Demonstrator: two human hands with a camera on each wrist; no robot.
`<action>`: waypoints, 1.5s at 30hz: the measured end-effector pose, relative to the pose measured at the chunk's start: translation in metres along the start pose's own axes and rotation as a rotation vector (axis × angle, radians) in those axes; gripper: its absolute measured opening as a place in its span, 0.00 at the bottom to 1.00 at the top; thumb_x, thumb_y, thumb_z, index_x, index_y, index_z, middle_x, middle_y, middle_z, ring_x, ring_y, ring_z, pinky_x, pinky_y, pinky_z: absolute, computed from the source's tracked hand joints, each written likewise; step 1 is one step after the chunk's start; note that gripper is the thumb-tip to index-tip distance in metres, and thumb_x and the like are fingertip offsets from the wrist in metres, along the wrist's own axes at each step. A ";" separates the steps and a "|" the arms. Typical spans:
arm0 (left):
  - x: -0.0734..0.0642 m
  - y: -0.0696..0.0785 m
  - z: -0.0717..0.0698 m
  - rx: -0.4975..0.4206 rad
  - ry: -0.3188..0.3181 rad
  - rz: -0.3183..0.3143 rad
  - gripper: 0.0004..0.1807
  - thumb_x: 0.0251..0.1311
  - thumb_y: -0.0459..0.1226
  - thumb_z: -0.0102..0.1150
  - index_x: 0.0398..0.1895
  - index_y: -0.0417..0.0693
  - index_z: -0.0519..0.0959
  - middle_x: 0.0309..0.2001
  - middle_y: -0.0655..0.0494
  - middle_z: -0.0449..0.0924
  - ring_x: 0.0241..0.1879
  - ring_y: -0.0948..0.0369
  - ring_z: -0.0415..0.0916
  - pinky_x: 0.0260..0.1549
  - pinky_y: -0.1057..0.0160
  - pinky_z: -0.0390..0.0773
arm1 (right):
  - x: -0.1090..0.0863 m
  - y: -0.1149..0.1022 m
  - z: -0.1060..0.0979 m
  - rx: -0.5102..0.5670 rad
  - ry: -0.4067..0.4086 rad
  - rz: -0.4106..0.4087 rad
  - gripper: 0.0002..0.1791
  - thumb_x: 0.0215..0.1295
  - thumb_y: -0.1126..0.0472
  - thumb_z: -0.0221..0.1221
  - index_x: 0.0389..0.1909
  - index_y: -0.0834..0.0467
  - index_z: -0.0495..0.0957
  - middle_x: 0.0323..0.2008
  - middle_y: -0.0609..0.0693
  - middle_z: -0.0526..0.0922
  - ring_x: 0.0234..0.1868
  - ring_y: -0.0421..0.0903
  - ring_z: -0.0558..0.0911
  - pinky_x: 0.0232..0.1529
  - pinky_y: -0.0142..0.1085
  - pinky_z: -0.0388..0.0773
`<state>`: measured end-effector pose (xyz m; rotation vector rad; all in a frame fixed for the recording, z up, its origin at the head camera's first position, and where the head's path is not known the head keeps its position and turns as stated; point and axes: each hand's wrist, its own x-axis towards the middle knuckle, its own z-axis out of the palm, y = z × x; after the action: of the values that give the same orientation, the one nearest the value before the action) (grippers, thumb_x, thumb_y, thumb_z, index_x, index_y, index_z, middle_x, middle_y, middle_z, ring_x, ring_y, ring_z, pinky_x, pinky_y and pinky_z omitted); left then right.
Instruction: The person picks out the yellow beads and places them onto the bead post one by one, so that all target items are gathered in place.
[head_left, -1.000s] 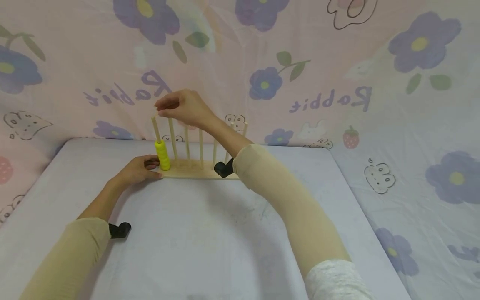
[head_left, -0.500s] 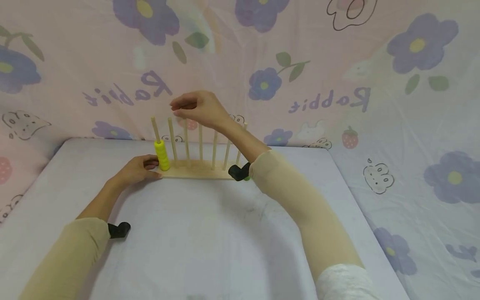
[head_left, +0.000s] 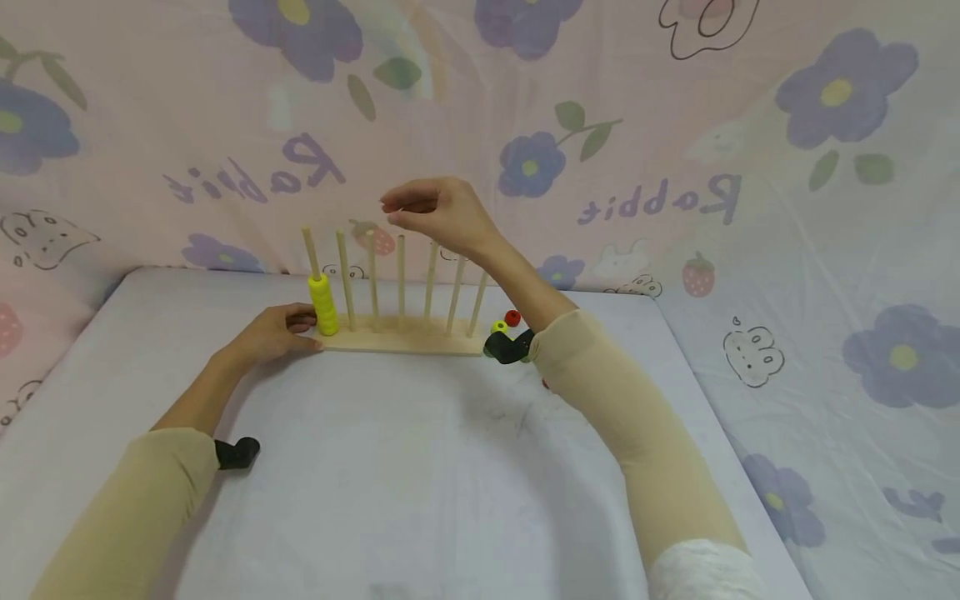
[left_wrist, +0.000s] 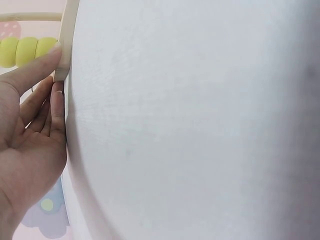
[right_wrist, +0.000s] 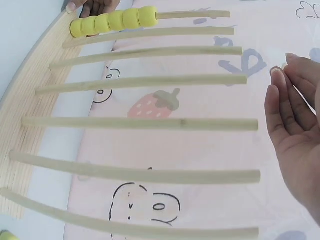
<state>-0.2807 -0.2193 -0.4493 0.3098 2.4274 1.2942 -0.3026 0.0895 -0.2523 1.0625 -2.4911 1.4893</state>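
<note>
A wooden rack with a flat base (head_left: 397, 342) and several upright pegs (head_left: 401, 279) stands at the back of the table. Its leftmost peg carries a stack of yellow beads (head_left: 322, 307), with bare wood showing above them. My left hand (head_left: 268, 335) holds the left end of the base; in the left wrist view its thumb (left_wrist: 42, 65) lies on the base beside the lowest bead, the other fingers at the end and underneath. Above the middle pegs hovers my right hand (head_left: 446, 212), fingers loosely bent, nothing between them. The right wrist view shows it beyond the peg tips.
Loose beads lie right of the rack, among them a red bead (head_left: 512, 318) and a yellow bead (head_left: 499, 327), partly hidden by the right wrist's black mount (head_left: 508, 347). A patterned cloth (head_left: 480, 108) hangs close behind the white table (head_left: 360, 467).
My right hand has moved rightward from above the leftmost peg to above the middle pegs, uncovering loose beads at the right. The left hand keeps its hold on the base.
</note>
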 end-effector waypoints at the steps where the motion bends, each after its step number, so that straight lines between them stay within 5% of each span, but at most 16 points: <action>1: 0.000 0.000 0.000 0.003 0.001 0.000 0.45 0.58 0.37 0.71 0.74 0.31 0.56 0.69 0.33 0.63 0.68 0.41 0.63 0.70 0.47 0.63 | -0.003 -0.004 -0.002 0.002 0.002 0.008 0.14 0.64 0.63 0.67 0.49 0.63 0.85 0.44 0.54 0.88 0.43 0.42 0.86 0.48 0.31 0.82; 9: -0.001 0.002 0.000 0.013 0.011 -0.001 0.45 0.59 0.36 0.70 0.73 0.30 0.56 0.69 0.33 0.63 0.69 0.41 0.62 0.70 0.47 0.63 | -0.025 -0.027 -0.019 0.021 0.012 0.084 0.15 0.65 0.68 0.63 0.52 0.69 0.82 0.48 0.62 0.85 0.46 0.49 0.86 0.49 0.34 0.83; 30: -0.002 0.002 0.002 0.020 0.016 0.026 0.43 0.59 0.35 0.69 0.72 0.29 0.57 0.69 0.32 0.63 0.68 0.41 0.63 0.69 0.47 0.63 | -0.066 0.001 -0.055 0.006 0.105 0.112 0.15 0.65 0.70 0.63 0.51 0.70 0.81 0.47 0.61 0.86 0.48 0.52 0.85 0.52 0.36 0.82; 45: -0.003 0.001 0.002 0.075 0.031 0.042 0.43 0.59 0.36 0.70 0.71 0.26 0.58 0.67 0.30 0.65 0.66 0.40 0.66 0.67 0.45 0.66 | -0.091 0.054 -0.077 -0.034 0.137 0.159 0.15 0.65 0.64 0.66 0.52 0.63 0.83 0.49 0.58 0.86 0.46 0.45 0.85 0.50 0.34 0.82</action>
<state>-0.2777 -0.2186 -0.4491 0.3652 2.5119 1.2364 -0.2864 0.2154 -0.2857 0.7451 -2.5454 1.4959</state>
